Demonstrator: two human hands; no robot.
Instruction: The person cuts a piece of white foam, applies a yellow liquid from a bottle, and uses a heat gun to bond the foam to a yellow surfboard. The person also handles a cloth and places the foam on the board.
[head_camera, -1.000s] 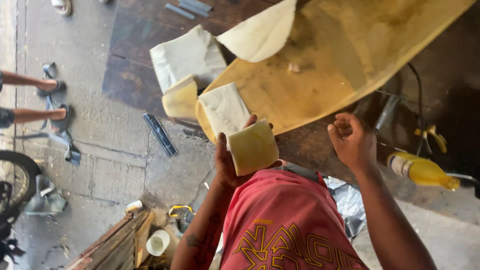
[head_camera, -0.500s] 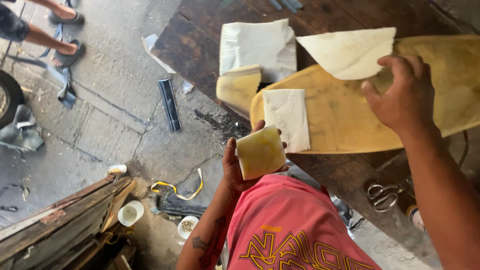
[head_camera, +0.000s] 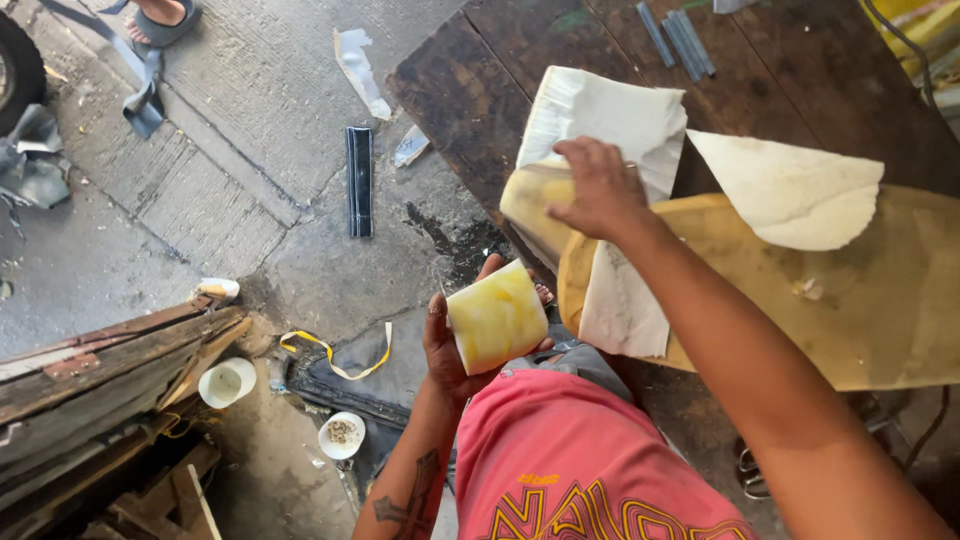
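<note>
My left hand (head_camera: 452, 345) holds a small yellow-white foam block (head_camera: 496, 317) up in front of my chest, below the table edge. My right hand (head_camera: 601, 187) reaches across to the left end of the dark wooden table (head_camera: 470, 90), fingers curled on the top of a yellowish foam piece (head_camera: 528, 200) that lies under a white sheet (head_camera: 605, 118). A big yellow curved board (head_camera: 850, 300) lies on the table, with a white strip (head_camera: 622, 305) over its left end and a white curved sheet (head_camera: 790, 190) on top.
Concrete floor at left carries a dark flat bar (head_camera: 358, 180), a yellow strap (head_camera: 335, 355), two small white cups (head_camera: 228, 382) and stacked wooden planks (head_camera: 100, 370). Another person's sandalled foot (head_camera: 158, 18) is at the top left. Metal strips (head_camera: 675, 38) lie at the table's far side.
My right hand has swung left from the yellow board to the foam piece at the table's left end. The left hand keeps the foam block; the view has shifted.
</note>
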